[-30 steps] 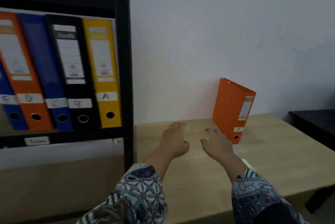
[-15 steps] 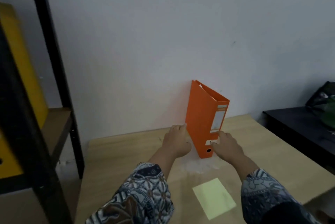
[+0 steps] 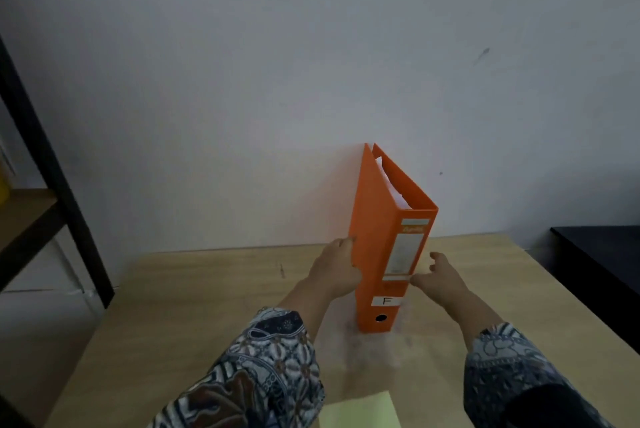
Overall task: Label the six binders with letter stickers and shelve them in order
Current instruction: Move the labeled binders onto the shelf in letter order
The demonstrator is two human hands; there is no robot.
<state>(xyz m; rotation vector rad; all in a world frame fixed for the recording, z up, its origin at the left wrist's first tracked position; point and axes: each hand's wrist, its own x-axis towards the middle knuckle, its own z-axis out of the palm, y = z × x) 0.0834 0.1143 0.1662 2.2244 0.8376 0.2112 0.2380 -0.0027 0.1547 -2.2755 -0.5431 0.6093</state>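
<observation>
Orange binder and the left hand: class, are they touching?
Touching. The head view shows the left hand lying flat against the orange binder, on its left cover.

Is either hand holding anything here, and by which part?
No closed grip yet. The orange binder stands on the table; the left hand lies against its left cover and the right hand touches the spine's right edge with its thumb, fingers spread.

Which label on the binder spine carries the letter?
The small white sticker, lowest on the orange binder, just above the finger hole: it reads F.
</observation>
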